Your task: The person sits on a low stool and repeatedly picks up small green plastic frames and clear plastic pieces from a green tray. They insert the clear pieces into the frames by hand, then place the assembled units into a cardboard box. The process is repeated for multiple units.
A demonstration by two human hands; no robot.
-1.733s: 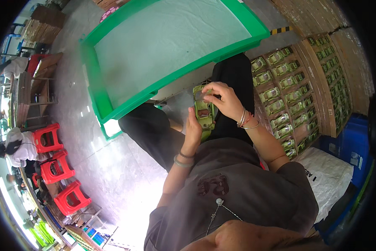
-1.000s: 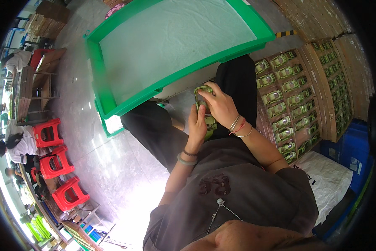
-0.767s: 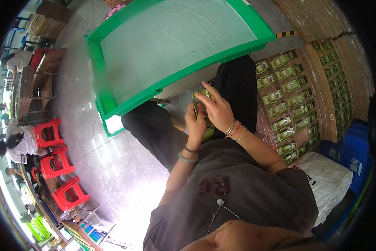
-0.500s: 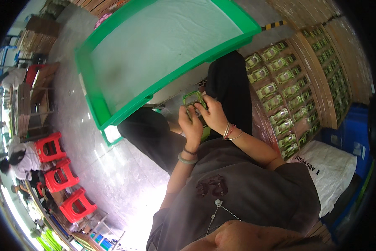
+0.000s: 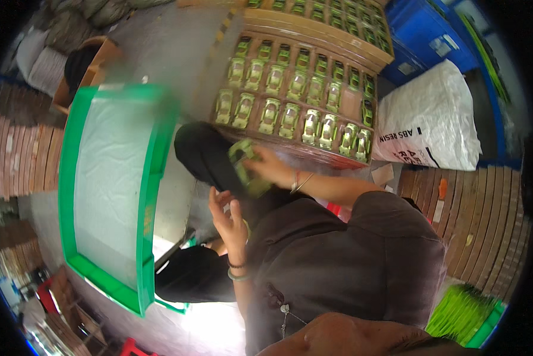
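Note:
My right hand (image 5: 270, 168) grips a yellow-green toy car body (image 5: 241, 159) above my dark-trousered leg. The car body is smeared by motion, and its lower end is hard to make out. Lower and to the left, my left hand (image 5: 231, 224) is raised with its fingers apart and holds nothing. Past my knee stands a cardboard box with several rows of green toy cars (image 5: 289, 120). One compartment (image 5: 352, 105) toward its right end has no car in it.
A green-rimmed tray (image 5: 149, 196) with a pale bottom stands at left. Behind the near box is another cardboard box (image 5: 314, 32) of cars. To the right are a white sack (image 5: 430, 118), blue bins (image 5: 424, 29) and stacked cardboard (image 5: 486, 219).
My view has swung right toward the boxed cars. Both hands were together on the green car body; now the right hand alone carries it toward the box, and the left has let go.

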